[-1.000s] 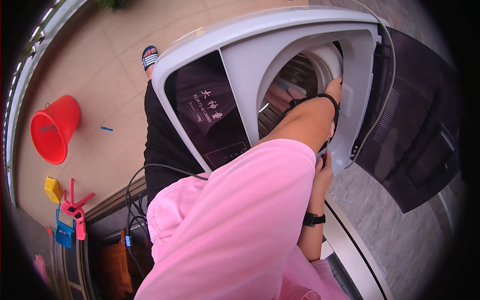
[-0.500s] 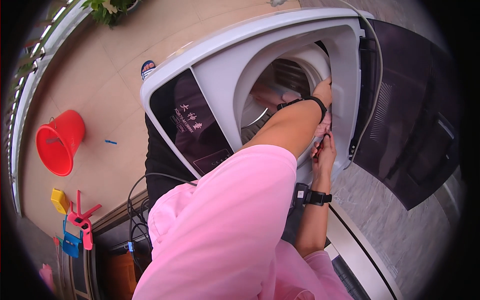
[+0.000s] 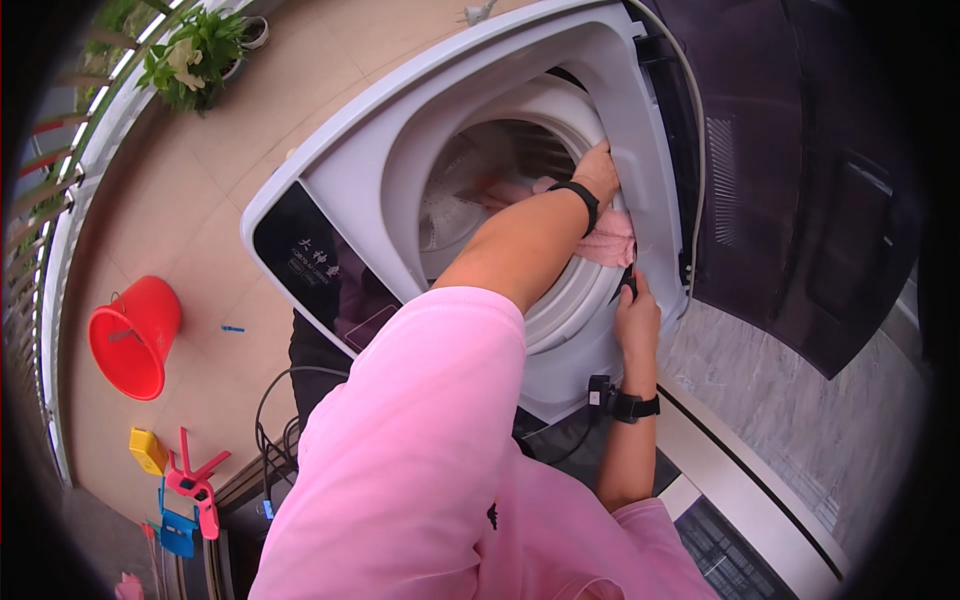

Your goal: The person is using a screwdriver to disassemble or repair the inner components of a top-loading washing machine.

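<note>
A top-loading washing machine (image 3: pixel 400 120) stands in front of me with its lid raised. My left hand (image 3: pixel 598 172) is bent over the far right part of the tub's pale rim (image 3: pixel 560 325), its fingertips hidden. Under that wrist, pink cloth (image 3: pixel 608 242) lies across the rim, and more pink cloth (image 3: pixel 512 192) shows inside the tub. My right hand (image 3: pixel 638 312), nearer to me, is closed round a small dark-handled tool (image 3: pixel 629 285). The tool's tip points at the cloth's lower edge; its exact kind is unclear.
The dark raised lid (image 3: pixel 760 200) and a grey hose (image 3: pixel 697 120) border the machine on the right. On the tiled floor at left are a red bucket (image 3: pixel 125 340), a yellow object (image 3: pixel 148 452) and pink plastic pieces (image 3: pixel 195 480). A potted plant (image 3: pixel 195 65) stands farther off.
The view has shifted, so the machine sits farther left and more pink cloth shows on the rim. My right hand has moved slightly away from my left wrist, still holding the tool.
</note>
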The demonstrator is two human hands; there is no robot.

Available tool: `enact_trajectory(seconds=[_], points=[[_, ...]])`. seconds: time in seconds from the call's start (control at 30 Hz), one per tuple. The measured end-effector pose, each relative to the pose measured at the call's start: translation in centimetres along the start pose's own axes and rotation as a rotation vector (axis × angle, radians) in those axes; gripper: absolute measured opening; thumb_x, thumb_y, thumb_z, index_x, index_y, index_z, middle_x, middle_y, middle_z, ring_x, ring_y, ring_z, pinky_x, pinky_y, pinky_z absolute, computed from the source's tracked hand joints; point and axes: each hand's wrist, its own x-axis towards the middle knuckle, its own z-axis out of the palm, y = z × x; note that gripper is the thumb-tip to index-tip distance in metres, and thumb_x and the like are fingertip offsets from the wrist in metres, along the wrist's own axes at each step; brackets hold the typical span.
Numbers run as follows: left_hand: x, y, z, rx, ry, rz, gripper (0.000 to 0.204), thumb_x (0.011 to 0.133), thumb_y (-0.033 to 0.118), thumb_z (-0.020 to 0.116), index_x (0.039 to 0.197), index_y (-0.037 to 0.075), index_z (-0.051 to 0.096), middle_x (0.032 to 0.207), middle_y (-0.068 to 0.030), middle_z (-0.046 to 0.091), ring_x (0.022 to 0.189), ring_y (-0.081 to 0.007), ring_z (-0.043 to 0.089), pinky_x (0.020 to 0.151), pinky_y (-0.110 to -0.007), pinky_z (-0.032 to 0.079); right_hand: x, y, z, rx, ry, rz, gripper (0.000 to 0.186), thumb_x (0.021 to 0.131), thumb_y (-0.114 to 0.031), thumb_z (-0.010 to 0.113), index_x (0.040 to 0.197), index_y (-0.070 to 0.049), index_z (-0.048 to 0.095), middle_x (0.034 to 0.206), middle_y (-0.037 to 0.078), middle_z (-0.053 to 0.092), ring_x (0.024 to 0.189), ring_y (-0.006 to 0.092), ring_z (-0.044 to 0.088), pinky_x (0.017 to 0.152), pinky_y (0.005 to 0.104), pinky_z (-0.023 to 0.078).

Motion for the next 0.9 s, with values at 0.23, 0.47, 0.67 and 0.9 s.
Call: enact_trajectory(seconds=[0.23,0.47,0.67,0.9], points=[[1.4,1.3,2.4,-0.022,0.037,-0.119,0.059,0.093,0.041,0.050,0.149,0.026,0.040,0.156,0.0097,0.034,0.149,-0.0180,0.016,0.120,-0.046,-0.001,-1.2,-1.9,1.4,-0.040,-0.009,0.021,0.042,0.094,-0.020,0.052,0.133,-0.005,0.053,0.095,0.028,0.068,0.091,0.0450,0.066,0.079,0.0502,0.052],[-0.2,0.0,-0.1,-0.062,0.012,-0.129,0.058,0.092,0.048,0.049,0.146,0.030,0.044,0.154,0.0103,0.037,0.148,-0.0172,0.019,0.119,-0.046,0.000,1.7,-2.1,5.3,1.015,-0.088,0.345,0.038,0.103,-0.026,0.047,0.140,-0.019,0.044,0.061,0.001,0.046,0.051,0.0119,0.049,0.042,0.0264,0.039],[-0.8,-0.3,0.1,-0.134,0.005,-0.058,0.079,0.082,0.072,0.046,0.146,0.025,0.045,0.153,0.0029,0.040,0.149,-0.0212,0.016,0.118,-0.049,-0.005,0.4,-1.5,3.8,1.231,-0.153,0.389,0.042,0.103,-0.023,0.048,0.144,-0.021,0.040,0.063,0.002,0.051,0.045,0.0118,0.047,0.037,0.0247,0.036],[-2.3,-0.4,-2.2,-0.135,-0.088,0.000,0.082,0.083,0.072,0.044,0.148,0.021,0.042,0.154,0.0012,0.039,0.148,-0.0215,0.019,0.118,-0.051,-0.005,-5.6,-1.1,1.3,0.793,-0.169,0.513,0.045,0.102,-0.028,0.049,0.144,-0.014,0.042,0.063,0.003,0.052,0.042,0.0114,0.046,0.036,0.0259,0.035]])
